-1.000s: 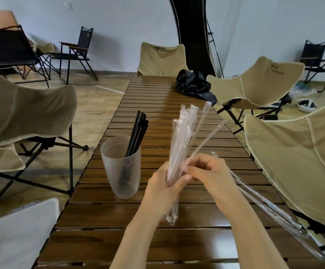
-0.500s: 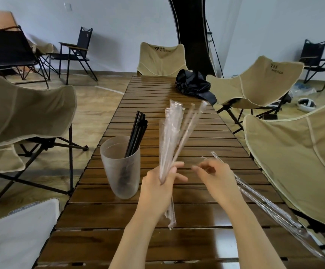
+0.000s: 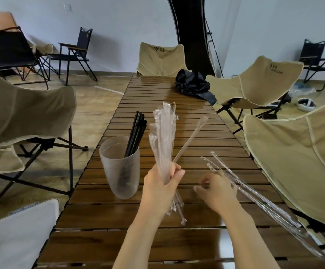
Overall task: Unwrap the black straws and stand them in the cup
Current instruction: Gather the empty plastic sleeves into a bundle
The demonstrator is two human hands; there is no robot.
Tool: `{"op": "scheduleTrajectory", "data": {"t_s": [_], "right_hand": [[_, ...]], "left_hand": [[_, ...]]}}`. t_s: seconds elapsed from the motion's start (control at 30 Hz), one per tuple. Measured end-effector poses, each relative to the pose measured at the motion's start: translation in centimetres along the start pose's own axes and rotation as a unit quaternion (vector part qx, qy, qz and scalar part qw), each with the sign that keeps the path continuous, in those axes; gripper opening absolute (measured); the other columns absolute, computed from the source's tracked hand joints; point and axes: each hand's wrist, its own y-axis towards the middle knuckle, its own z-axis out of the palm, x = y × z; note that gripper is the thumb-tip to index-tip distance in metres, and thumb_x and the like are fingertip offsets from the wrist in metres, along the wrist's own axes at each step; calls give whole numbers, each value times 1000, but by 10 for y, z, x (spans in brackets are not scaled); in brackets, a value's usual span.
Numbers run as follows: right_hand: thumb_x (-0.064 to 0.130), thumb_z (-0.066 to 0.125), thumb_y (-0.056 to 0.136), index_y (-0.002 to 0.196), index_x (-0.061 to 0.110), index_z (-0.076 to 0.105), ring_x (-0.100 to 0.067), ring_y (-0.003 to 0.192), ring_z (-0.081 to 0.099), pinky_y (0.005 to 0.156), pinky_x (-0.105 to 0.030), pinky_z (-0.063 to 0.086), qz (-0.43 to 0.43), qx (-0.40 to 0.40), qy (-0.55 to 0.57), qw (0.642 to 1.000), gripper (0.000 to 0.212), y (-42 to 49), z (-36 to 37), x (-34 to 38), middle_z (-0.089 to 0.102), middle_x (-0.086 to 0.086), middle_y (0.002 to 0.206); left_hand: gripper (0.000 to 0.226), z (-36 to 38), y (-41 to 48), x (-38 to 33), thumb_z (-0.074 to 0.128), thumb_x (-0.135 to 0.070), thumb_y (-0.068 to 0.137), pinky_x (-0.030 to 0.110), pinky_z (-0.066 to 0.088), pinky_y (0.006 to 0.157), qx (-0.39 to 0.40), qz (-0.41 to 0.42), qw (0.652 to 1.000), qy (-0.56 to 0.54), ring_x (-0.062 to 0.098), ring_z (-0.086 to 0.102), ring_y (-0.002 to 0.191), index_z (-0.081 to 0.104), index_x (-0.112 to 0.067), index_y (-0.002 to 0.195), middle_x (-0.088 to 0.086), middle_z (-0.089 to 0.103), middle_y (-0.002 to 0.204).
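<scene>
The cup (image 3: 119, 167) stands upright on the table (image 3: 157, 239). Several black straws (image 3: 136, 136) stand in it unwrapped, leaning toward its right rim.

Just right of the cup, the left hand (image 3: 159, 187) grips a bundle of clear wrappers (image 3: 162, 136) upright, fingers curled round its lower part. One wrapper (image 3: 190, 138) splays away from the cup. All look empty.

Further right of the cup, the right hand (image 3: 218, 191) hovers low over the table. It is blurred, with fingers loosely curled and apparently holding nothing. Beyond it lie loose wrappers (image 3: 254, 191), running off the table edge.

Judgement: the task looks near its end. No black straw shows inside any wrapper, though the bundle may hide one.

Writing: the tan chair (image 3: 160, 59) beyond the cup bears a logo and "WATER CLEAR". The chair (image 3: 254, 82) far right of the cup carries the same.
</scene>
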Motion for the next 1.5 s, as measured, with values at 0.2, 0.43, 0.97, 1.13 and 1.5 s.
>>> {"op": "scheduleTrajectory", "data": {"t_s": [0.2,0.43,0.97,1.13,1.5], "right_hand": [[49,59,86,143,23,31,-32,145,11,112,-52,18,105,18,-48,993,69,0,0,-16,23,-11,155],[45,52,91,142,13,30,-32,143,17,112,-54,18,171,40,-63,982,65,-1,1,-21,32,-12,151],[28,59,91,120,19,57,-20,89,55,99,-41,41,75,93,73,990,30,-3,-11,11,58,4,89],[8,59,91,125,17,61,-16,101,62,82,-22,48,-32,55,209,976,36,-8,-18,20,64,-6,121],[-8,62,83,91,16,70,-11,87,72,73,-21,57,-163,13,474,865,26,-12,-33,34,75,2,88]], "left_hand": [[22,1,0,-4,62,-18,89,20,50,85,1,-4,1000,9,11,64,92,51,-29,72,2,65,91],[23,-1,1,-3,61,-22,90,5,48,71,8,-5,1000,20,6,64,85,51,-32,72,-3,66,86],[5,-1,2,5,61,-20,90,5,47,66,8,8,1000,18,1,62,83,59,-22,86,0,65,86],[16,-2,3,6,62,-20,89,8,49,66,11,1,1000,17,2,62,80,56,-29,78,-3,64,83],[28,0,3,7,69,-43,76,24,53,69,45,-1,999,-7,6,63,70,58,-18,81,-4,63,71]]}}
